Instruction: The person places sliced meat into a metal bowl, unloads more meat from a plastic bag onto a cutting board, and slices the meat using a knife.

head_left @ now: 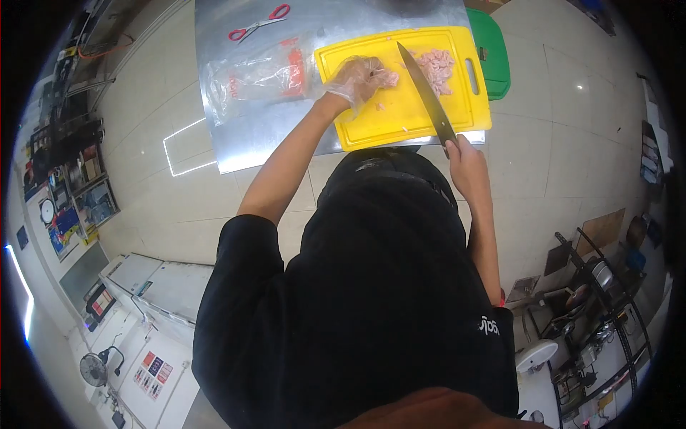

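A yellow cutting board (379, 129) lies on the metal table. My left hand (355, 80), in a clear plastic glove, has its fingers closed on a piece of pale pink raw meat (390, 78) over the board's left half. My bare right hand (468, 166) grips the handle of a large knife (427, 89) at the board's front edge. Its blade slants up and left across the board, between the held piece and a pile of chopped meat (437, 69). Small scraps of meat lie near the blade.
Left of the board lies a clear plastic bag (261, 79) with red print. Red-handled scissors (259, 23) rest behind it on the metal table (321, 16). A green bin lid or tub (493, 50) shows beyond the table's right edge. Shelving (607, 286) stands at the lower right.
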The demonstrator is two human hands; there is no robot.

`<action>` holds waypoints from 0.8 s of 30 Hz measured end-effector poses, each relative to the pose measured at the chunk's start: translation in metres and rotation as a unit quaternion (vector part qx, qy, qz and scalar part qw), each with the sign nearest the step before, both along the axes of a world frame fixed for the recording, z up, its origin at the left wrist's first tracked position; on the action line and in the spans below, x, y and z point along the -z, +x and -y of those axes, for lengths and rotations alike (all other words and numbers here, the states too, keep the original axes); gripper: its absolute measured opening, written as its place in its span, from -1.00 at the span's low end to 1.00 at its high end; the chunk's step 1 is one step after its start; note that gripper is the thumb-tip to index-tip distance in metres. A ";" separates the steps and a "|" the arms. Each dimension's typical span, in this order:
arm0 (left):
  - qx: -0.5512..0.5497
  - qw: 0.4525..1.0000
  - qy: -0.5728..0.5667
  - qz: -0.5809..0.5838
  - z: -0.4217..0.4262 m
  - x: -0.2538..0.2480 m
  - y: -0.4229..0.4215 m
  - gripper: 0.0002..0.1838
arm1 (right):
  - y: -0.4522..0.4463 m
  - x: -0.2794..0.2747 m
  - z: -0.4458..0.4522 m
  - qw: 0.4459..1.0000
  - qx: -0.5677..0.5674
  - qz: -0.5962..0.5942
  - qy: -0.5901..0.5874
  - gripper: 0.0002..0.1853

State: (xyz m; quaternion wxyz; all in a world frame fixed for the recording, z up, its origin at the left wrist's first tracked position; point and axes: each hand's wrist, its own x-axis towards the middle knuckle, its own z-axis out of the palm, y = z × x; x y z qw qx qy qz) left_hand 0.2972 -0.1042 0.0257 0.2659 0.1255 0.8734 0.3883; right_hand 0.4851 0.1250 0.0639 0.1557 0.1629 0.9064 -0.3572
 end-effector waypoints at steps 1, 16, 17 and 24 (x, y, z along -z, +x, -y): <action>-0.002 1.000 0.024 0.012 0.001 -0.003 0.002 -0.68 | 0.001 -0.003 -0.002 1.000 -0.002 -0.003 0.007 -0.68; 0.037 0.937 0.137 -0.318 0.032 0.041 0.061 -0.80 | 0.017 -0.026 -0.003 0.999 -0.012 -0.038 0.023 -0.76; -0.015 0.939 0.185 -0.290 0.032 0.043 0.063 -0.82 | 0.016 -0.027 0.000 0.999 -0.012 -0.041 0.025 -0.76; -0.192 0.930 0.171 -0.261 0.022 0.055 0.064 -0.83 | 0.004 -0.027 0.014 0.996 -0.047 -0.028 0.066 -0.74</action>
